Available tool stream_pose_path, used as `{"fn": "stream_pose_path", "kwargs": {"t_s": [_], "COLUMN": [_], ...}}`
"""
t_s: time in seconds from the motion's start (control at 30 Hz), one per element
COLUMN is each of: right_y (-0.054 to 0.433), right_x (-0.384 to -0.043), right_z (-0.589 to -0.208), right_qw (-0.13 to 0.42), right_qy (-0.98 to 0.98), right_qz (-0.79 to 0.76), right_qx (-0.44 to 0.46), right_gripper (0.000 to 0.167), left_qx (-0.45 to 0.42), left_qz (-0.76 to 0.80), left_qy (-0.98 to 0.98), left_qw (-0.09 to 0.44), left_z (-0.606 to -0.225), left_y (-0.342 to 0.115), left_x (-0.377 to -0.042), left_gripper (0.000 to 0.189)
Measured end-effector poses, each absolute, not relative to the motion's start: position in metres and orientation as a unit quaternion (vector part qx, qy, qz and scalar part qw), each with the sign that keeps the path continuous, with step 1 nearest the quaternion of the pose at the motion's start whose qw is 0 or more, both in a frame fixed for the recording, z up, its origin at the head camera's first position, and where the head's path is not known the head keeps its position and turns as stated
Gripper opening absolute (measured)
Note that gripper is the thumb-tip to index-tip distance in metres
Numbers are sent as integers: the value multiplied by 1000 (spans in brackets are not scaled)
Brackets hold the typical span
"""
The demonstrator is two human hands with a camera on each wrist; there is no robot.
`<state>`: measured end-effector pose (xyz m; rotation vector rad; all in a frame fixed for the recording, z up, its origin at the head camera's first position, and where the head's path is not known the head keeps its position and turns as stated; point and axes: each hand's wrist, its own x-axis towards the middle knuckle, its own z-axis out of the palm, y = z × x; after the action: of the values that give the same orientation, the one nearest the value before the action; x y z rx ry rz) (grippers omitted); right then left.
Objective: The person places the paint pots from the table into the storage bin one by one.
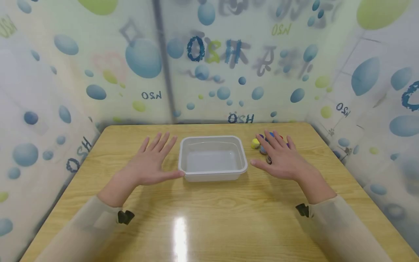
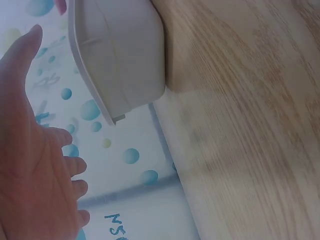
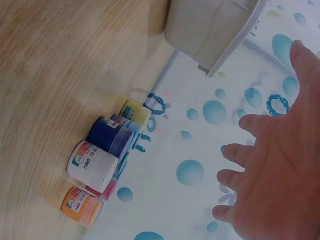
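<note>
A white rectangular plastic tub [image 1: 212,177] stands on the wooden table, its open top facing up. My left hand [image 1: 148,162] is spread palm down at the tub's left side, the thumb tip by its near left corner; whether they touch I cannot tell. To the right of the tub my right hand [image 1: 283,156] hovers with fingers spread, holding nothing. Beneath and beyond it stand several small paint jars, partly hidden in the head view. The right wrist view shows a white jar [image 3: 92,165], a dark blue jar [image 3: 107,135], a yellow jar [image 3: 136,114] and an orange jar [image 3: 80,206].
The wooden table [image 1: 212,218] meets a patterned curtain [image 1: 222,91] with bubble prints at its back edge. More of this cloth hangs along the left and right sides. A glare streak lies on the near part of the tabletop.
</note>
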<state>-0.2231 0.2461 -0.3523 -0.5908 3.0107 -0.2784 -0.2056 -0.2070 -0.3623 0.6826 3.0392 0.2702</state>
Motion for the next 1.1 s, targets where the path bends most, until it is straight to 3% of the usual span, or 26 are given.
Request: {"fn": "stream_pose_path", "kwargs": {"t_s": [0.4,0.77,1.1], "right_y": [244,242,247], "right_x": [-224,-224,-223], "right_z": [-351,-347,-349], "right_qw": [-6,-16,-4], "right_qy": [973,970,974], "right_qz": [-104,-140,-142], "right_qx": [-208,-198,-176], "right_gripper": [91,83,84], "left_qx": [231,236,224], "left_qz": [120,299,334], "left_qy": [965,921,908], "left_qw": [-5,81,118], "left_z": [-368,-392,-402], "left_y": [-209,-207,-195], "left_x": [-209,-233,-245], "left_gripper": [123,114,124]}}
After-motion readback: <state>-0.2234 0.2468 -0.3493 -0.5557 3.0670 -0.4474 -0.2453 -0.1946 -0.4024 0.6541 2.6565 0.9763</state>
